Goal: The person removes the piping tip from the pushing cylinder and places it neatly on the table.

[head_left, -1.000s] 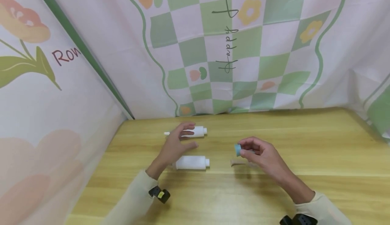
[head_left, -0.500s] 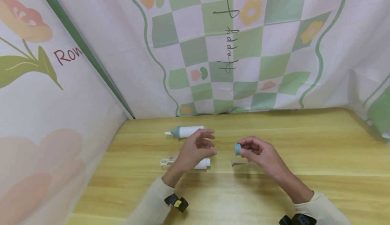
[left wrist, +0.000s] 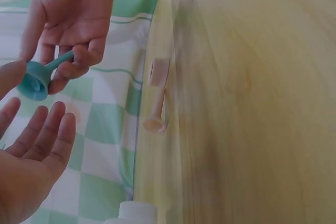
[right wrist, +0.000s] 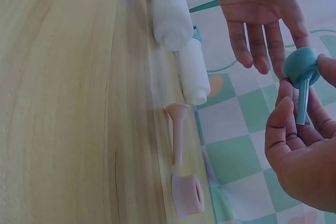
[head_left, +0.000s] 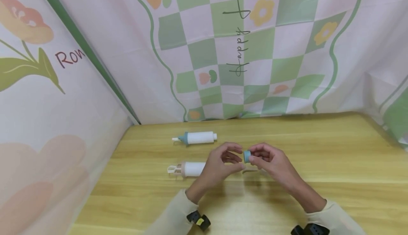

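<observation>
My right hand [head_left: 274, 162] pinches a teal cap-like piece [head_left: 247, 156] above the table; in the right wrist view a thin teal stem [right wrist: 303, 100] runs down from it. Beside it on the left is my left hand [head_left: 223, 162], fingers loosely bent and spread, thumb and fingertips close to the cap's wide end. Whether they touch it I cannot tell. Below the hands, a beige flared stem piece [right wrist: 178, 135] and a beige ring-shaped piece [right wrist: 187, 195] lie on the table. Left of them lies a white cylinder with a beige end [head_left: 193, 169], partly behind my left hand.
Another white cylinder with a teal tapered end [head_left: 200, 137] lies farther back on the wooden table [head_left: 350, 157]. A patterned cloth [head_left: 255, 51] hangs along the table's back edge, and a printed cloth wall [head_left: 63, 121] stands at the left.
My left hand has moved right, from over the white cylinders to beside the teal piece, uncovering the rear cylinder. My right hand has stayed almost still, pinching the teal piece throughout.
</observation>
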`<act>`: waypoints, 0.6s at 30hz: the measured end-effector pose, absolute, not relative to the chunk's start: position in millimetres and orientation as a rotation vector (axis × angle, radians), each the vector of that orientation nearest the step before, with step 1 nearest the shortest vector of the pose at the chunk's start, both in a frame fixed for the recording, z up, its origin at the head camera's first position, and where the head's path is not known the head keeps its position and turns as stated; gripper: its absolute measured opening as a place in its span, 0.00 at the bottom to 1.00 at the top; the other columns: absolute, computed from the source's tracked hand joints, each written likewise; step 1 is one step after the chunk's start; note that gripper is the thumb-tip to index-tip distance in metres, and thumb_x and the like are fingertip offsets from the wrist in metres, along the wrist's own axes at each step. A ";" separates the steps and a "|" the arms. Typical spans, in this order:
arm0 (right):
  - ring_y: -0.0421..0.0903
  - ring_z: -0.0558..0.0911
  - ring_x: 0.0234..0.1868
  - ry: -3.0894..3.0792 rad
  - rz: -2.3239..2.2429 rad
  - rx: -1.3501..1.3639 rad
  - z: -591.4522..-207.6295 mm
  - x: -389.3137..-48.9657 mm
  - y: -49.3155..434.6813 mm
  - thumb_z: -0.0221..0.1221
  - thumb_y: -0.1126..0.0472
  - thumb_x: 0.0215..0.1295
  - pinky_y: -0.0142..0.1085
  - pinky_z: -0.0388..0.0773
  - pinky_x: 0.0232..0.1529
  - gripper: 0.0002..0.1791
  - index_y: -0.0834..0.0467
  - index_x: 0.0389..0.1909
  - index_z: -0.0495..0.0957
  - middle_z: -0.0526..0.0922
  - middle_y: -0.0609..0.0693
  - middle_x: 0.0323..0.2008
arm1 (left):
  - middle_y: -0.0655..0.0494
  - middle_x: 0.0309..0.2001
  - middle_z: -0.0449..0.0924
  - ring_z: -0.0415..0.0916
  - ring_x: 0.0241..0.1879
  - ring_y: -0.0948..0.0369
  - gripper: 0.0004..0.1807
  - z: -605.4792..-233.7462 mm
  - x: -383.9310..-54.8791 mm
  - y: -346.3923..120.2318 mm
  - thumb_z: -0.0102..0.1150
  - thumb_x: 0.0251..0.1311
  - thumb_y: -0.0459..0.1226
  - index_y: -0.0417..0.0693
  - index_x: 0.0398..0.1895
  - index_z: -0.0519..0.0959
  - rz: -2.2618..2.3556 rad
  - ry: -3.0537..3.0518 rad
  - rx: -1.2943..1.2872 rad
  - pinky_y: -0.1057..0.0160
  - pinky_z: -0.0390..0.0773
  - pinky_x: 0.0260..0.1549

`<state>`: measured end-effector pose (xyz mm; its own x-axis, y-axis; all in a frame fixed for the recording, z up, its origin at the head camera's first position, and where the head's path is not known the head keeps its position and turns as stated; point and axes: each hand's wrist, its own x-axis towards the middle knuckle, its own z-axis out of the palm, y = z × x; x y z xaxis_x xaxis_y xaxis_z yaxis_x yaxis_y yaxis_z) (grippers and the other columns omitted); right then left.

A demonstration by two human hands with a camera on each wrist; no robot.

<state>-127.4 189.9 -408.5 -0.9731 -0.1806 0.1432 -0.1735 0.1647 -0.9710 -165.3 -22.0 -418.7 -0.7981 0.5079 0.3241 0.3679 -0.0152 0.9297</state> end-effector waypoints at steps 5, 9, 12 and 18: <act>0.51 0.82 0.41 2.386 -1.997 -0.363 -408.1 -127.3 189.1 0.60 0.60 0.72 0.39 0.82 0.38 0.17 0.67 0.54 0.74 0.80 0.60 0.44 | 0.45 0.49 0.80 0.82 0.42 0.56 0.21 -420.3 -163.4 -18.0 0.69 0.58 0.28 0.40 0.55 0.78 1.985 2.103 0.942 0.56 0.82 0.47; 0.54 0.82 0.42 2.374 -2.005 -0.370 -408.6 -127.2 188.3 0.61 0.60 0.72 0.39 0.82 0.39 0.17 0.67 0.54 0.74 0.80 0.60 0.44 | 0.49 0.48 0.80 0.82 0.41 0.57 0.20 -420.3 -163.4 -16.8 0.69 0.58 0.28 0.39 0.54 0.78 1.996 2.096 0.937 0.56 0.82 0.47; 0.54 0.82 0.42 2.362 -2.014 -0.380 -409.6 -127.3 187.5 0.60 0.60 0.72 0.40 0.82 0.40 0.16 0.67 0.53 0.75 0.80 0.60 0.44 | 0.49 0.48 0.81 0.82 0.41 0.59 0.19 -421.3 -164.2 -16.4 0.68 0.59 0.28 0.38 0.53 0.78 1.996 2.097 0.944 0.55 0.82 0.46; 0.54 0.82 0.42 2.365 -2.003 -0.382 -410.8 -127.0 186.0 0.60 0.60 0.72 0.41 0.82 0.40 0.16 0.66 0.53 0.75 0.80 0.60 0.45 | 0.53 0.45 0.82 0.82 0.40 0.62 0.18 -422.6 -163.8 -16.6 0.68 0.59 0.27 0.38 0.52 0.79 1.999 2.113 0.941 0.50 0.82 0.46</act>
